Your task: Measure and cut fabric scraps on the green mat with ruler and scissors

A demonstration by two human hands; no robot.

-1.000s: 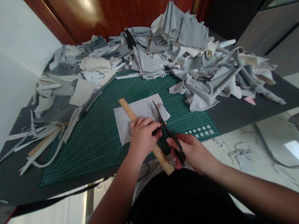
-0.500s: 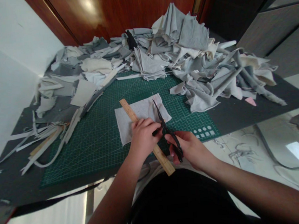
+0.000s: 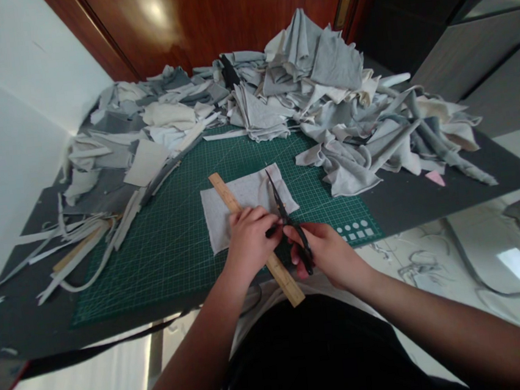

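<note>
My left hand (image 3: 251, 235) presses down on a wooden ruler (image 3: 223, 190), its fingers curled over it. Under the ruler lies a rectangle of light grey fabric (image 3: 252, 188), its right edge slightly wrinkled. My right hand (image 3: 322, 247) is closed around the handle of black scissors (image 3: 279, 200), whose tip points away from me over the fabric's right part. A dark piece shows by my left fingertips; whether it belongs to the scissors I cannot tell. The ruler's near end juts past the table edge towards my body.
A green cutting mat (image 3: 155, 254) covers the middle of the dark table (image 3: 408, 205). Grey fabric pieces (image 3: 334, 65) are heaped along the back and right. Narrow fabric strips (image 3: 125, 223) lie at left, with a small pink scrap (image 3: 435, 178) at right. A wooden door (image 3: 206, 16) stands behind.
My right hand and the scissors' handle have shifted slightly up and left. My left hand, the ruler and the fabric stay nearly in place.
</note>
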